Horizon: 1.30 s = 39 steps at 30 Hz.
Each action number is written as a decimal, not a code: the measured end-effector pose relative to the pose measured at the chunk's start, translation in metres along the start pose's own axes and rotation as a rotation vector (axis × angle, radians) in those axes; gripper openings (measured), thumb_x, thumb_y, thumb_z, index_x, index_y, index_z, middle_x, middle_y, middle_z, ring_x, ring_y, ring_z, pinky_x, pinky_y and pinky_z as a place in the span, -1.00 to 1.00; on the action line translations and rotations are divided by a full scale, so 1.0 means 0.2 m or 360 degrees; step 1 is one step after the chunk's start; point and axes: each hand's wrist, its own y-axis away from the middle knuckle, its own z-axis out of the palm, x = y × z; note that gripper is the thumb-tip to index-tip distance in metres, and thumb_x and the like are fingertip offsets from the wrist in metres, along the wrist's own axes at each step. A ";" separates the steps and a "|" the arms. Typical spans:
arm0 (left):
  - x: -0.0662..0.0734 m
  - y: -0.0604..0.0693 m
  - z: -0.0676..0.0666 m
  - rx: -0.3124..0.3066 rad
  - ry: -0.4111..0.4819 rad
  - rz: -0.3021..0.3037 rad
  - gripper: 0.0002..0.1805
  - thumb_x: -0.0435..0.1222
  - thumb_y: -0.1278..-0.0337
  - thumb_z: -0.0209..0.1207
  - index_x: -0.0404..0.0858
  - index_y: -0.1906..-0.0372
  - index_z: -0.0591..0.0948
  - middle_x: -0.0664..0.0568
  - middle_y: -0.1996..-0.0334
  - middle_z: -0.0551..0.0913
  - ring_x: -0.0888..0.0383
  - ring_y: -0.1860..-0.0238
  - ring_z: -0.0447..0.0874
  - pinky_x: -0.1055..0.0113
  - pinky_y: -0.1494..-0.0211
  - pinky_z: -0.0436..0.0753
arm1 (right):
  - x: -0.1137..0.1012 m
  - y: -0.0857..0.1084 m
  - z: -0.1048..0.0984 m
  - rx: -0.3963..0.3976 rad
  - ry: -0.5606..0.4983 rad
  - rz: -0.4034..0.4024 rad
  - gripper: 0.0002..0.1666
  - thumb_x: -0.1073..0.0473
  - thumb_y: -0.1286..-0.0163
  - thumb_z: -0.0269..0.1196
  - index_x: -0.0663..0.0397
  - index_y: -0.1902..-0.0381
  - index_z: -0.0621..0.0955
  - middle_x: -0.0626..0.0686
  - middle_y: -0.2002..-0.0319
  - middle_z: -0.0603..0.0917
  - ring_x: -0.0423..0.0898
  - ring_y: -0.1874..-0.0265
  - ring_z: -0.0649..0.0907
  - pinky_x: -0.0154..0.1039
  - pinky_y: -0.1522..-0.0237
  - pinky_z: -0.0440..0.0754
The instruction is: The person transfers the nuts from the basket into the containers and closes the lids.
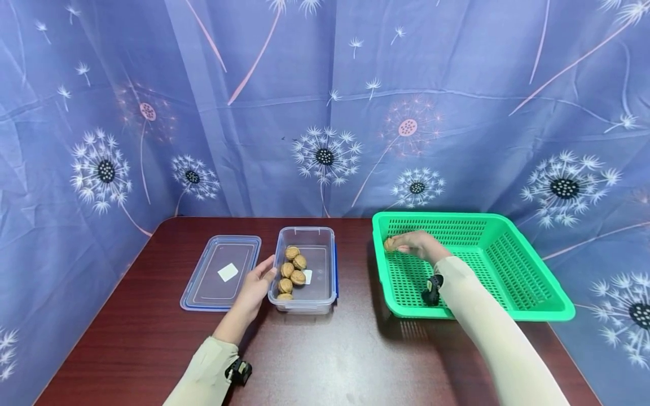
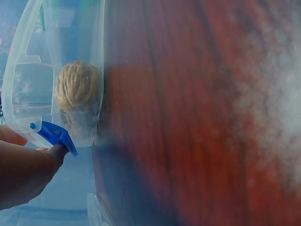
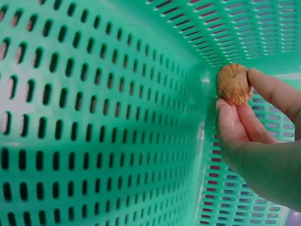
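Observation:
In the head view my right hand reaches into the green basket at its left wall. Thumb and fingers pinch a walnut, seen clearly in the right wrist view near the basket's corner. My left hand lies against the left side of a clear plastic box. Its fingers are fairly straight and touch the outside of the box, by a blue latch that hangs out from the rim. Several walnuts sit along the left half of the box; one walnut shows through its wall.
A clear lid with a blue seal and a white label lies flat left of the box. All stand on a dark red wooden table. A blue dandelion-print curtain hangs behind and at both sides.

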 end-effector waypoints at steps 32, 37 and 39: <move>-0.01 0.00 0.00 -0.0014 -0.0005 0.0026 -0.48 -0.41 -0.43 -0.12 -0.41 -0.43 0.19 -0.35 -0.39 0.22 -0.18 -0.39 0.18 -0.01 -0.45 0.17 | -0.33 0.29 0.09 -0.0051 -0.0685 -0.0268 -0.30 0.48 -0.34 0.16 0.34 -0.40 0.23 0.14 -0.13 0.53 -0.20 0.22 0.68 -0.32 -0.22 0.46; -0.02 -0.01 0.00 -0.0015 -0.0011 0.0057 -0.49 -0.43 -0.42 -0.12 -0.44 -0.41 0.21 -0.38 -0.36 0.25 -0.17 -0.37 0.21 0.00 -0.44 0.20 | -0.37 0.33 0.17 -0.0039 -0.0739 -0.0301 -0.31 0.50 -0.31 0.18 0.34 -0.38 0.27 0.25 -0.38 0.30 -0.10 0.00 0.63 -0.24 -0.31 0.35; -0.02 -0.01 0.00 -0.0013 -0.0006 0.0060 -0.49 -0.43 -0.42 -0.12 -0.44 -0.41 0.21 -0.38 -0.36 0.25 -0.17 -0.37 0.21 0.00 -0.44 0.20 | -0.38 0.34 0.21 -0.0054 -0.0736 -0.0311 -0.32 0.49 -0.31 0.18 0.33 -0.38 0.28 0.24 -0.39 0.29 -0.05 -0.11 0.57 -0.25 -0.30 0.37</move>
